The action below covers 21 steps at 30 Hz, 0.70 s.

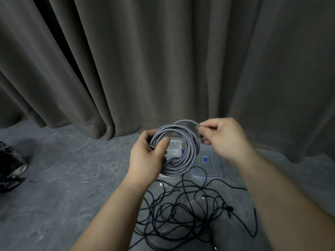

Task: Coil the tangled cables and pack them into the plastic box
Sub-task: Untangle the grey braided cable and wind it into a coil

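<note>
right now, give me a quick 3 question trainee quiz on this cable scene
1. True or false: the grey braided coil lies on the floor.
2. Which hand pinches the coil's loose end: A left hand, B right hand?
3. Fill in: the black cables on the floor are still ____.

Key: 1 false, both hands hold it up; 2 B; 3 tangled.

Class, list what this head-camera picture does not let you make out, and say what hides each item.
- Plastic box, head view: largely covered by the grey cable coil and left hand.
- Cable end, head view: blurred, pinched in the right hand.
- Black cables, head view: cut off by the bottom edge.
</note>
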### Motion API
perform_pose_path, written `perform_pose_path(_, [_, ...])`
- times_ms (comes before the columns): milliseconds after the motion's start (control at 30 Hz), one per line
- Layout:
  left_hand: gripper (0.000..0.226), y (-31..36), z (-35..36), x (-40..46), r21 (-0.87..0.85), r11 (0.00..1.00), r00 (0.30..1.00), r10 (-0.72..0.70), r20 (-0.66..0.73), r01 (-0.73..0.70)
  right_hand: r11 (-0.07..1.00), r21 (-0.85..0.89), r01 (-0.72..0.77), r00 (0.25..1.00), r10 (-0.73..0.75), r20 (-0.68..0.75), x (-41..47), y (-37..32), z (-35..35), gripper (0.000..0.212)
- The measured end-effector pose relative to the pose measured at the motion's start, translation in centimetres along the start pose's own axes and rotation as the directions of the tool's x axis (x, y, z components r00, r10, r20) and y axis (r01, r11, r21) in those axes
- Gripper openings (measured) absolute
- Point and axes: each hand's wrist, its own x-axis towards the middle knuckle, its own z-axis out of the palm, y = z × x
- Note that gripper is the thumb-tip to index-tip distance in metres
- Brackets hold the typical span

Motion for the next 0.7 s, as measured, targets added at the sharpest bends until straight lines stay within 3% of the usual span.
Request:
perform_pose_path(67, [0.018,0.0,0.3,-0.1,0.0,1.0,1.0,-0.004,0.012,0.004,0.916,0.37,-0.157,0.988,0.147,0.053,0.0,-0.2,1.2,0.006])
perform_pose_path(167, [0.019,-0.1,0.6,-0.3,0.009,1.0,1.0,-0.017,0.009,0.017,0.757,0.566,-0.327,0.944,0.233,0.234,-0.5,-0.6,2.2,0.008])
perform_pose_path(300, [0.018,-0.6,0.7,-0.3,0.047,0.999,0.999,-0.026,-0.022,0.027,0.667,0.595,-0.448,0.891,0.278,0.359,-0.5,-0.5,2.6,0.012])
perform_pose_path(467, [0.014,-0.9,1.0,-0.3,0.065,0.997,0.997,-0.034,-0.063,0.038,0.617,0.636,-0.464,0.885,0.287,0.367,-1.0,-0.7,3.5,0.018])
perform_pose_path(567, [0.012,-1.0,0.8,0.0,0.074,0.996,0.993,-0.04,-0.107,0.048,0.628,0.641,-0.442,0.892,0.235,0.385,-1.4,-1.2,3.8,0.029])
perform_pose_path(700, [0.011,-1.2,0.6,0.3,0.073,0.994,0.986,-0.064,-0.152,0.076,0.729,0.54,-0.42,0.877,0.174,0.447,-1.7,-1.0,3.5,0.04])
